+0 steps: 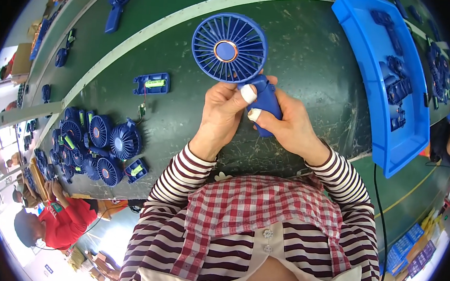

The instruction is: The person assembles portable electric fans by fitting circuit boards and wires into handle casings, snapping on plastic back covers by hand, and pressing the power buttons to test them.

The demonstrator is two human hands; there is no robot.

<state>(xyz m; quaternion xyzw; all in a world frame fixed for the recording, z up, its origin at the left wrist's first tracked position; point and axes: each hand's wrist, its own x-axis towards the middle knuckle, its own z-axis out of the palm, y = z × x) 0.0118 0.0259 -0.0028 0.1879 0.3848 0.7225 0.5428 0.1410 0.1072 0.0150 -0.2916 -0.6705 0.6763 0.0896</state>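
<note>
A blue handheld fan (pixel 204 47) is held up over the green bench, its round grille facing up with an orange-ringed hub. My left hand (pixel 223 109) grips it where the head meets the handle, a white-wrapped thumb pressed on the front. Around the blue handle (pixel 266 103) my right hand (pixel 294 123) is closed, its wrapped thumb lying across the handle's front. The fingers behind the handle are mostly hidden. To the left lies an opened handle shell (pixel 160 78) with a green battery and a wired circuit board (pixel 142 109).
A pile of blue fans and parts (pixel 91 148) fills the bench's left. On the right stands a long blue bin (pixel 367 51) holding several parts. A pale divider strip (pixel 175 21) crosses the bench; another fan (pixel 117 10) lies beyond it. A person in red (pixel 65 223) works at lower left.
</note>
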